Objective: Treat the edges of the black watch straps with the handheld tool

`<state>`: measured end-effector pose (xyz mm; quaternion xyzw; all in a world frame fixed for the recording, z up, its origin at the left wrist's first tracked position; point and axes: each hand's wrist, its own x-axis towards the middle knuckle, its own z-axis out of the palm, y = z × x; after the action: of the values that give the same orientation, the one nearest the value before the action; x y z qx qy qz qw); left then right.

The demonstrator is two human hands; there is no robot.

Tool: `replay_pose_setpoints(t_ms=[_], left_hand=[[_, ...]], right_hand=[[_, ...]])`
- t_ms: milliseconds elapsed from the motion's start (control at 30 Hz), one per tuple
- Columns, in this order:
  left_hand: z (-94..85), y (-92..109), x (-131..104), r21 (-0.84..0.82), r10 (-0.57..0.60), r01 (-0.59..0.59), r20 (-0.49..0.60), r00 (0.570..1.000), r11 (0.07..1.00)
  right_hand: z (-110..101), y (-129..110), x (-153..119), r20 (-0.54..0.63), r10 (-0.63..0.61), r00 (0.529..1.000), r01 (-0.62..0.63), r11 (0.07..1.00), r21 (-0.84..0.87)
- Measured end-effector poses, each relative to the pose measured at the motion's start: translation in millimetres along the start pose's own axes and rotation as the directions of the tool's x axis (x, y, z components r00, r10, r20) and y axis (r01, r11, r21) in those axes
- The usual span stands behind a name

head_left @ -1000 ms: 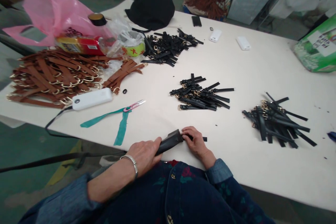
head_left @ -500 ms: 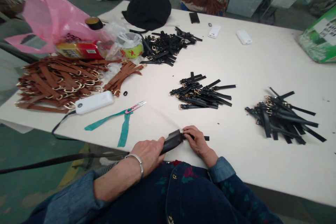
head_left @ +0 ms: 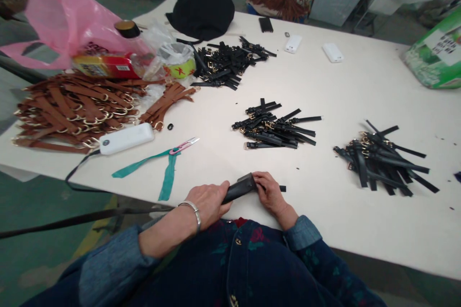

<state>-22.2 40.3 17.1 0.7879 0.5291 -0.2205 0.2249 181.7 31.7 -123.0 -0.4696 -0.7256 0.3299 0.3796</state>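
My left hand (head_left: 208, 204), with a silver bracelet on the wrist, is closed around a black leather piece (head_left: 239, 188) that looks like a long strap; a dark band trails from behind the wrist to the left. The fingers of my right hand (head_left: 269, 193) pinch a small black buckle strap, whose end (head_left: 283, 188) sticks out to the right. The far end of the black leather piece touches my right fingertips and hides the buckle part. Beyond my hands lies a pile of black buckle straps (head_left: 277, 127).
Scissors (head_left: 183, 146) with teal ribbon (head_left: 167, 177) and a white power bank (head_left: 127, 139) lie left. Brown straps (head_left: 72, 110), a pink bag (head_left: 72, 14) and a black cap (head_left: 203, 9) stand behind. More black straps (head_left: 385, 160) are right, near a green bag (head_left: 437, 53).
My left hand has shifted slightly right and turned the black leather piece, its end now against my right fingers. The view has moved slightly.
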Motion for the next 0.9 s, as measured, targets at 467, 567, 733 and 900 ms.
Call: replay_pose_setpoints(t_ms=[467, 567, 733, 900], left_hand=[[4.1, -19, -2, 0.025, -0.022, 0.022, 0.016, 1.0, 0.999], [2.2, -14, -1, 0.01, -0.029, 0.029, 0.007, 1.0, 1.0], [6.1, -12, 1, -0.046, -0.046, 0.046, -0.012, 0.999, 0.998], [12.1, -24, 0, -0.076, -0.08, 0.078, -0.032, 0.996, 0.994]], right_hand=[[0, 1, 2, 0.021, 0.011, 1.0, -0.011, 1.0, 0.0], [0, 1, 2, 0.016, 0.017, 1.0, -0.017, 1.0, 0.004], [2, 0, 2, -0.005, 0.013, 1.0, -0.013, 1.0, -0.01], [-2, -5, 4, 0.056, 0.009, 0.998, -0.006, 0.999, -0.052]])
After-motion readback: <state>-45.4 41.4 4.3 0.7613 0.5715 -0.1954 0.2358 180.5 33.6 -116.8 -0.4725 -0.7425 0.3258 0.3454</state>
